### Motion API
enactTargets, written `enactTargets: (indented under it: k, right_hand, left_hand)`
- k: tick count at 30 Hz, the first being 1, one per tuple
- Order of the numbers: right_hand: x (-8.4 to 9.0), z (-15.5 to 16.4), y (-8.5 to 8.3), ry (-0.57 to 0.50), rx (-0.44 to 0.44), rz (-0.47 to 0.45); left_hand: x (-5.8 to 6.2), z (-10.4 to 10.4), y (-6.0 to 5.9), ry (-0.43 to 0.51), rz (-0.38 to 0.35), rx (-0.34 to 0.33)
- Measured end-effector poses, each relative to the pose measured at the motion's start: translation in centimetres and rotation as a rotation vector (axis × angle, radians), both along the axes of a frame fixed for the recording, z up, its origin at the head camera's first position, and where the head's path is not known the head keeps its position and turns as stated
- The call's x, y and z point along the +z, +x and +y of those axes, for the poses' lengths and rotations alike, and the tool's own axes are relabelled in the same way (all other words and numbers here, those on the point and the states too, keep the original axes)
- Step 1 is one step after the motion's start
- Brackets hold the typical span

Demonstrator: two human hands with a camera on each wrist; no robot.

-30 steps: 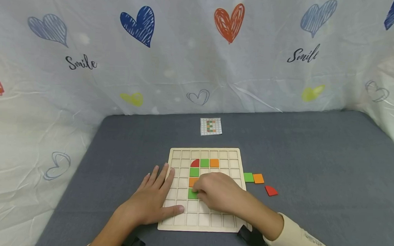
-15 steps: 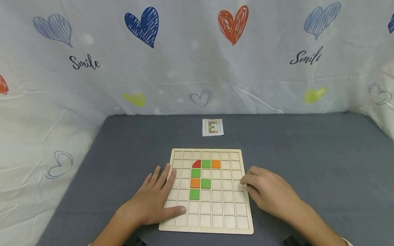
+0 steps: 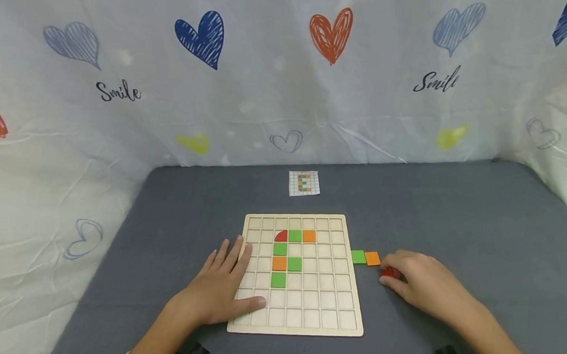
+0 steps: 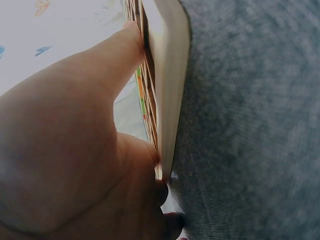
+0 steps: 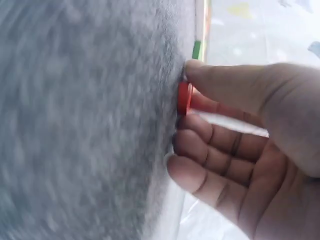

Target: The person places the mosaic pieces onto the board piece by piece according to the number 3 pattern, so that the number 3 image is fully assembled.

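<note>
My left hand (image 3: 217,290) rests with spread, straight fingers on the left edge of a wooden grid board (image 3: 329,300). In the left wrist view, its thumb (image 4: 125,42) lies over the board's rim. To the right of the board, my right hand (image 3: 426,281) pinches a red quarter-circle tile (image 5: 183,98) between thumb and fingers, low over the table. Set in the board are a red quarter-circle tile (image 3: 281,235), an orange tile (image 3: 309,236) and several green tiles, one of them (image 3: 295,264) right of the lower orange tile (image 3: 279,263).
A green tile (image 3: 358,257) and an orange tile (image 3: 372,258) lie side by side at the board's right edge. Beyond the board is a small printed pattern card (image 3: 304,183) on the grey tablecloth (image 3: 216,195). A white curtain (image 3: 249,80) with hearts hangs behind.
My right hand has left a green tile in the board's grid and moved right, off the board, to the loose red quarter-circle tile. My left hand has stayed in place.
</note>
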State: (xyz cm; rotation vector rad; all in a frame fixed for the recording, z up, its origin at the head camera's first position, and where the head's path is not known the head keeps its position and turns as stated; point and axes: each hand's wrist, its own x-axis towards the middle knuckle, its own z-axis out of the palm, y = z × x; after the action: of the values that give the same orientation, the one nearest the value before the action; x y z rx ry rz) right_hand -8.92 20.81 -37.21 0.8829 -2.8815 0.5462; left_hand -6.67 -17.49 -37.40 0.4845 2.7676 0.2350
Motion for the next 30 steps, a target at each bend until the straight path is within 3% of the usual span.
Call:
enactTargets:
  k: [5, 9, 16, 21, 30]
  right_hand:
    - [0.7, 0.5, 0.0, 0.04, -0.039, -0.131]
    - [1.1, 0.9, 0.1, 0.109, -0.042, -0.129]
    - [1.3, 1.4, 0.0, 0.047, 0.07, -0.207]
    - [1.0, 1.4, -0.1, 0.04, 0.098, -0.187]
    - [0.6, 1.2, -0.2, 0.016, 0.056, -0.131]
  left_hand:
    - [0.2, 0.1, 0.1, -0.009, -0.004, -0.001]
    - [0.2, 0.0, 0.2, -0.011, 0.006, 0.0]
    - [0.2, 0.0, 0.1, -0.012, 0.015, 0.0]
    - [0.2, 0.0, 0.2, -0.011, 0.018, 0.0]
    - [0.3, 0.1, 0.2, -0.004, 0.016, -0.001]
